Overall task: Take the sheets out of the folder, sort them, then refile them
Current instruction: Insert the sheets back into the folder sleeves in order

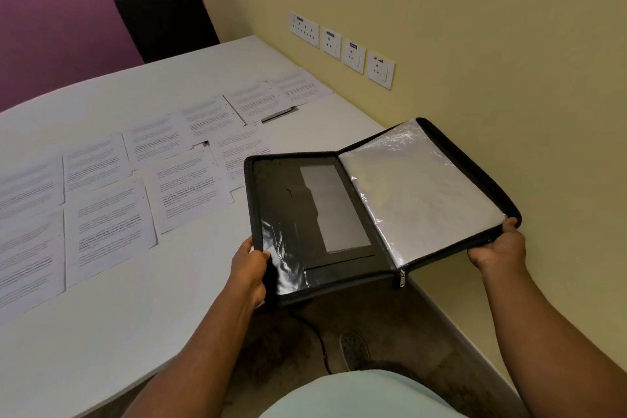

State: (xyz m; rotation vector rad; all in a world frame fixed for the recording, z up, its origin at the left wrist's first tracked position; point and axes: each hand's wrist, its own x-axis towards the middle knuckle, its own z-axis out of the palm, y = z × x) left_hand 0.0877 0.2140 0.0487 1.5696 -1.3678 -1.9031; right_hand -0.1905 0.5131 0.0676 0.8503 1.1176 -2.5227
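Observation:
A black zip folder [295, 210] is held open in the air past the table's right end. My left hand [249, 268] grips its near left edge, thumb on the inside. My right hand [498, 244] grips its near right corner. The folder's right half carries a stack of clear plastic sleeves [417, 187] that look empty; the left half shows a dark pocket with a grey panel. Several printed sheets [112, 214] lie face up in two rows across the white table [142, 322].
A yellow wall with a row of sockets [342, 47] runs along the right. A black chair [166, 20] stands behind the table's far side. Below the folder there is floor, a dark cable and my shoe [354, 348].

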